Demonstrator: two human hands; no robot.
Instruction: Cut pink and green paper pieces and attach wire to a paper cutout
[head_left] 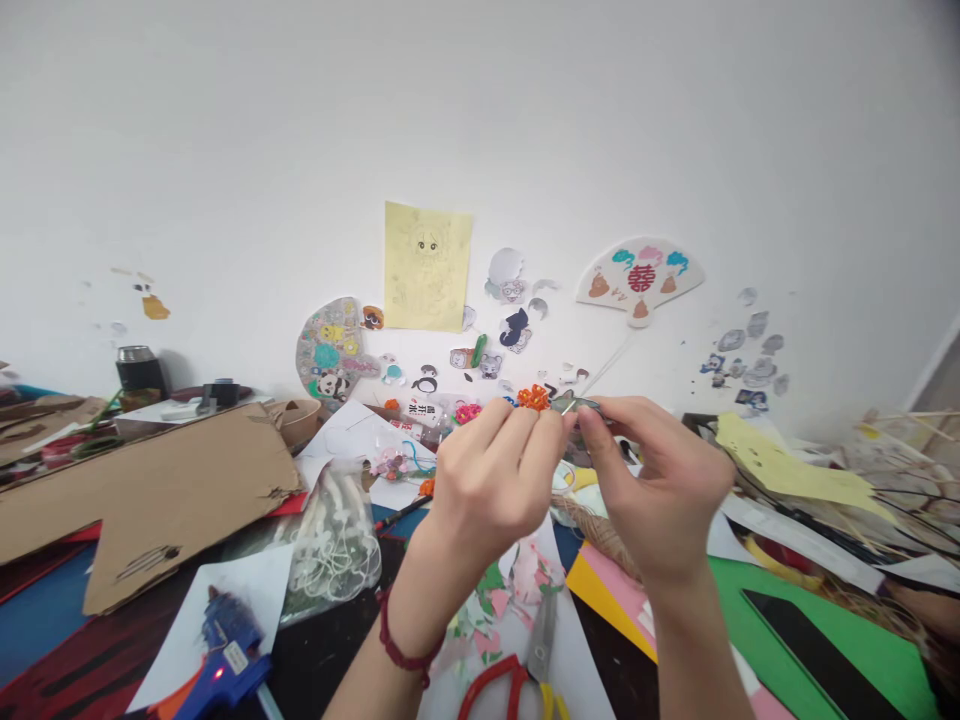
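Note:
Both hands are raised close together in front of the wall. My left hand [499, 470] is closed, fingers curled, with an orange beaded flower [534, 397] showing just above its knuckles. My right hand [656, 465] pinches with thumb and index finger beside it, at a thin pale thread [604, 368] that slants up to the right from between the hands. The fingertips of the left hand are mostly hidden. Below the hands, red-handled scissors [517, 680] lie on a white sheet [577, 640] among pink and green paper scraps [499, 600].
At the lower left, a blue glue gun [232, 655] with a lit red light rests on white paper. Beside it are a plastic bag of white cords [337, 545] and a cardboard piece [172, 500]. A black phone [806, 650] lies on green paper [877, 630] at right.

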